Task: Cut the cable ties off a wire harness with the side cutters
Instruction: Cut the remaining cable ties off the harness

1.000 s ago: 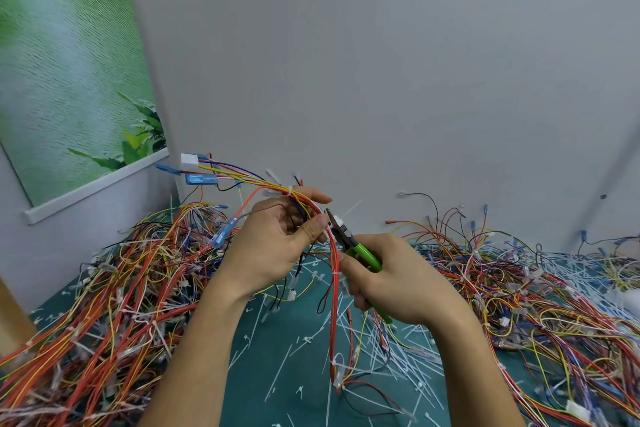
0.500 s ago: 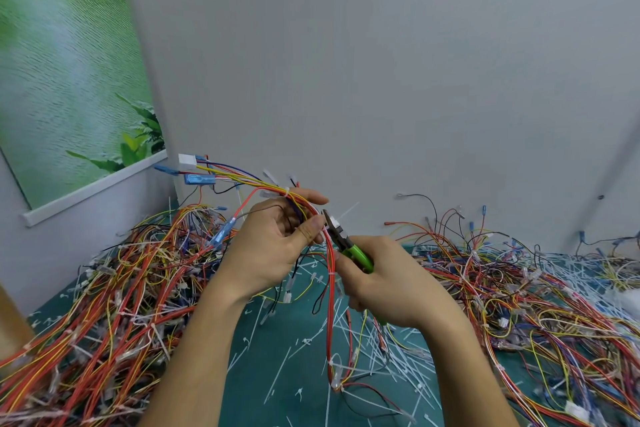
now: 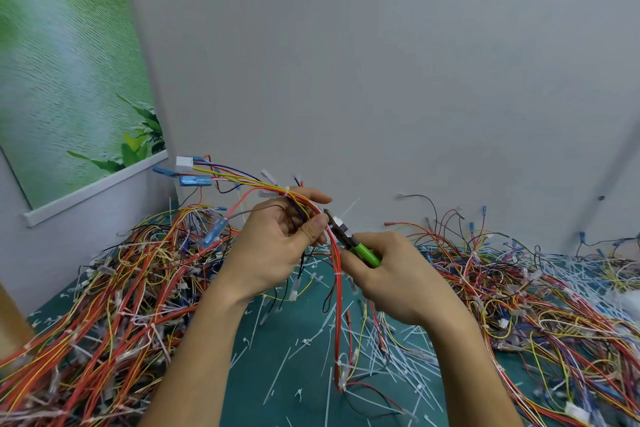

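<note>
My left hand (image 3: 277, 246) grips a wire harness (image 3: 337, 288) of red, yellow and blue wires, raised above the green mat. Its connector ends (image 3: 188, 172) fan out to the upper left and its red wires hang down to the mat. My right hand (image 3: 388, 274) holds green-handled side cutters (image 3: 349, 239). Their dark jaws sit at a white cable tie (image 3: 337, 220) on the harness, just right of my left thumb. The tie's thin tail sticks up to the right.
Big tangles of coloured harnesses lie on the left (image 3: 104, 315) and right (image 3: 536, 295) of the green mat (image 3: 277, 374). Several cut white ties litter the mat's middle. A grey wall stands close behind, with a green poster (image 3: 69, 62) on the left.
Both hands and the harness have shifted slightly left. The cutter jaws have stayed at the white tie beside my left thumb.
</note>
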Motion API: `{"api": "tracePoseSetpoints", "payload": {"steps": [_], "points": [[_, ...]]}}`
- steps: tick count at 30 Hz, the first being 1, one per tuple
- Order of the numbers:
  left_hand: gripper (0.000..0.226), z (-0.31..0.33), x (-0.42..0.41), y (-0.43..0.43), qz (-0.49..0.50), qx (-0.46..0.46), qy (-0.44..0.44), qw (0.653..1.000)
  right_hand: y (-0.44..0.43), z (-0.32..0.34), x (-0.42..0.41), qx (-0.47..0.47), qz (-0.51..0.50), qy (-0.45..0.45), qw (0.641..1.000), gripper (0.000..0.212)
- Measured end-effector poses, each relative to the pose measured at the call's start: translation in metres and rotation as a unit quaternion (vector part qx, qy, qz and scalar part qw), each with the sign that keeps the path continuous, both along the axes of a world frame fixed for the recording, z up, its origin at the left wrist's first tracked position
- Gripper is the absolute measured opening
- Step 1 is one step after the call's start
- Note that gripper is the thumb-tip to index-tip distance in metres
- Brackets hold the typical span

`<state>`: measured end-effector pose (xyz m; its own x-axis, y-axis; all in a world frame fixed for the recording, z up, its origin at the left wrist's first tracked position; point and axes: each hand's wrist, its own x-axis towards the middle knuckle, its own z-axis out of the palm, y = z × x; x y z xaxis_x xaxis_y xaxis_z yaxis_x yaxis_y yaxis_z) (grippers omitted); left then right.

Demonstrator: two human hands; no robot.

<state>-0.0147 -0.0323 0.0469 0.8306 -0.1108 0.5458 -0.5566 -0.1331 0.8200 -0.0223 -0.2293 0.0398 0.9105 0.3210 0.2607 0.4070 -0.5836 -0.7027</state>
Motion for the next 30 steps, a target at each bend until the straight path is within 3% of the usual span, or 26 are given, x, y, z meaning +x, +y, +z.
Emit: {"api": "tracePoseSetpoints", "payload": {"steps": [10,30], "points": [[0.021,-0.0017,0.0016,0.0025,0.014,0.008,0.005,1.0,0.0054,0.0006,-0.0019,0.011,0.024,0.031,0.999,0.034],[0.02,0.0033,-0.0041,-0.0011,0.031,0.011,-0.014,0.999,0.0073,0.0024,-0.0037,0.018,0.026,0.024,0.999,0.039]]}}
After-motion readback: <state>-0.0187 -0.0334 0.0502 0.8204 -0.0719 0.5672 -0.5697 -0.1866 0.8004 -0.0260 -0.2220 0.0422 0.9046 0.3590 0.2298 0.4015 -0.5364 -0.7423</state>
